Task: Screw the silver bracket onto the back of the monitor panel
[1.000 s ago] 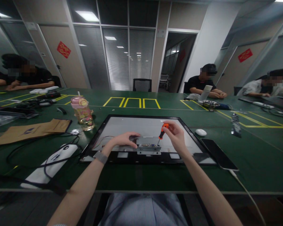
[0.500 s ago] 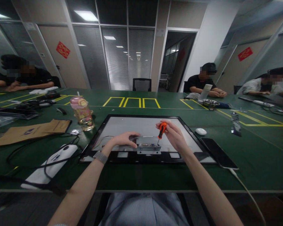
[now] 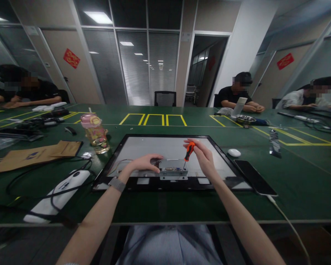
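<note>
Gripping an orange screwdriver (image 3: pixel 188 152) in right-hand (image 3: pixel 202 159) grip, shaft steeply tilted, tip down toward metal bracket (image 3: pixel 173 169).

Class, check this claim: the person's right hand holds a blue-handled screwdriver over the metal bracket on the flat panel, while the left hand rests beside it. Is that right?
Not quite. The head view shows the right hand holding an orange-handled screwdriver, not blue. It is over the grey metal bracket on the black-framed flat panel, with the left hand beside it.
</note>
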Action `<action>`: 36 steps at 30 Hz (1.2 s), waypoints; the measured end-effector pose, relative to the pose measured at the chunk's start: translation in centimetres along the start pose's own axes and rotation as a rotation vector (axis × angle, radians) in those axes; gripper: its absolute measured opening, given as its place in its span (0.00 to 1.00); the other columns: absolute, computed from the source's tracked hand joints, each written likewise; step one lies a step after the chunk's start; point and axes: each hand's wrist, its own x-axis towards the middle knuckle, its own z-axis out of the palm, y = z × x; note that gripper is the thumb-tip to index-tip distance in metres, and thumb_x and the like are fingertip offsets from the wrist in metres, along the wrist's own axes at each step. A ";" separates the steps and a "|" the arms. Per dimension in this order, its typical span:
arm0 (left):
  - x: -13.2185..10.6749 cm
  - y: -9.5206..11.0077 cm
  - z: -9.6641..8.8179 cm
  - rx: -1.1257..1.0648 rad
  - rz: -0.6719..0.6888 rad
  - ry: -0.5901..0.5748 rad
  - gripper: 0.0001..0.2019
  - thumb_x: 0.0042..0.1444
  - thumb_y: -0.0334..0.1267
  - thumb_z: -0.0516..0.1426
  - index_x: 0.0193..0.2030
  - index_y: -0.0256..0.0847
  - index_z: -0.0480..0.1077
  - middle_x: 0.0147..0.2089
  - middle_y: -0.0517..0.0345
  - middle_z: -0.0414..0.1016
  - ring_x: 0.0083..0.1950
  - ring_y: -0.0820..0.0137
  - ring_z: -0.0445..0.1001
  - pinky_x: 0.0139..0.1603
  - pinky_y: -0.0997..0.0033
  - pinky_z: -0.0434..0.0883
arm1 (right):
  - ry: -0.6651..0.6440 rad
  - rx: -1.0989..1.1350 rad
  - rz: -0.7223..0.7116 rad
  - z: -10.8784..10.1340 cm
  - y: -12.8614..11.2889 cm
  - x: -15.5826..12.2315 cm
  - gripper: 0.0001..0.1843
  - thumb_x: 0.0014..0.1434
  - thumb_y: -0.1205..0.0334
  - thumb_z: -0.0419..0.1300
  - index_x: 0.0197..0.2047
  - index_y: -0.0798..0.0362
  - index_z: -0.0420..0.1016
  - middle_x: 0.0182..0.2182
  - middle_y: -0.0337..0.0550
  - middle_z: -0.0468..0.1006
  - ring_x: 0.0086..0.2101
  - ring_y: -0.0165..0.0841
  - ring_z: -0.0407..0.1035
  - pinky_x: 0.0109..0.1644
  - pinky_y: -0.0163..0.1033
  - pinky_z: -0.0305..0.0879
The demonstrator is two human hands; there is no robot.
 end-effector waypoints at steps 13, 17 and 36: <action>0.0 -0.2 0.1 -0.003 -0.005 -0.009 0.33 0.43 0.50 0.63 0.58 0.48 0.63 0.64 0.58 0.60 0.63 0.59 0.59 0.63 0.60 0.56 | 0.025 0.121 0.047 -0.5 0.7 0.5 0.06 0.54 0.56 0.61 0.35 0.47 0.73 0.31 0.39 0.72 0.34 0.33 0.69 0.40 0.40 0.68; 0.0 -0.2 0.0 0.013 -0.013 -0.010 0.34 0.43 0.51 0.63 0.58 0.46 0.62 0.64 0.55 0.59 0.63 0.58 0.59 0.63 0.58 0.55 | -0.047 0.272 0.075 -0.2 0.3 0.6 0.10 0.59 0.54 0.55 0.42 0.47 0.73 0.33 0.41 0.75 0.37 0.35 0.71 0.47 0.46 0.67; 0.1 -0.4 0.2 -0.022 0.017 0.012 0.34 0.42 0.48 0.65 0.57 0.43 0.64 0.63 0.52 0.61 0.63 0.59 0.59 0.64 0.59 0.55 | -0.121 0.404 0.127 -0.3 0.5 0.4 0.06 0.54 0.55 0.62 0.34 0.47 0.75 0.40 0.40 0.73 0.44 0.34 0.68 0.58 0.49 0.59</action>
